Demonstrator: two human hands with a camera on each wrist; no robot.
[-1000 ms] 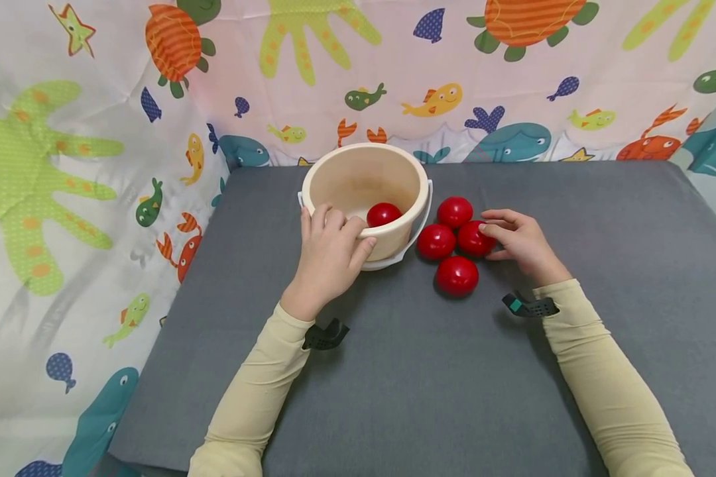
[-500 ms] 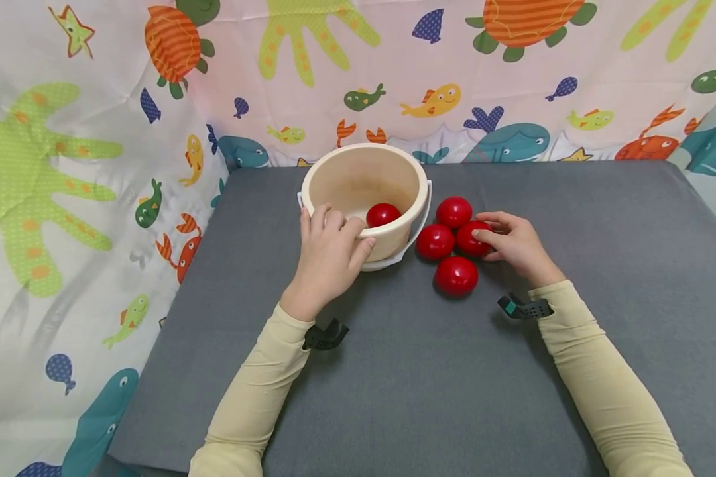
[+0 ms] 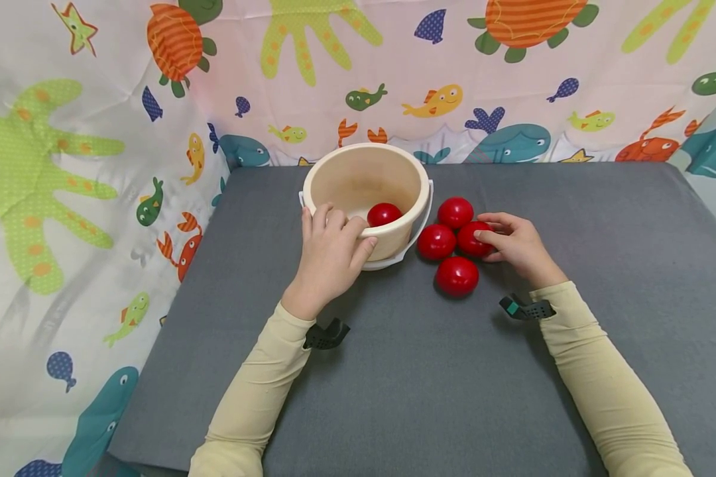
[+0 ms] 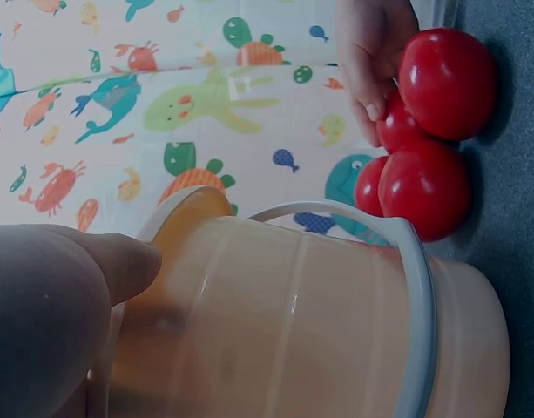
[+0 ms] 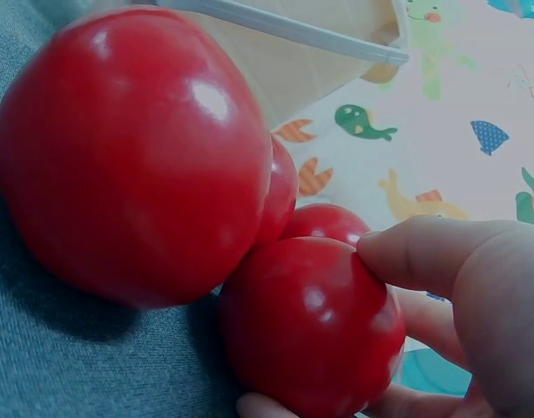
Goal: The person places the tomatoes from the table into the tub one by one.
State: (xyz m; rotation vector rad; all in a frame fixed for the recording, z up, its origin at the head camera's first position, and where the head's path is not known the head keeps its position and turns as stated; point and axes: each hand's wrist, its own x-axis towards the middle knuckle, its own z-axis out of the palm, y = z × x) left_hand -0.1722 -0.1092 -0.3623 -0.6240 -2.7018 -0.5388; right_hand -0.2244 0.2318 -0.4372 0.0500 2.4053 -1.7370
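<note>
Four red balls (image 3: 457,276) sit bunched together on the grey surface (image 3: 394,377), just to the right of the cream bucket (image 3: 366,173) as I look on. A fifth ball (image 3: 384,214) lies inside the bucket, which stands upright with its white handle (image 4: 421,305) hanging down the outside. The left hand (image 3: 328,255) grips the bucket's near rim, fingers over the edge and thumb outside, just as it does a second earlier. The right hand (image 3: 516,245) is what differs: a second ago it is a little farther right, at the ball's edge; now it reaches farther over the rightmost ball (image 3: 470,240) and holds it between thumb and fingers. That ball is in the cluster as before, and the other balls and the bucket keep their places.
</note>
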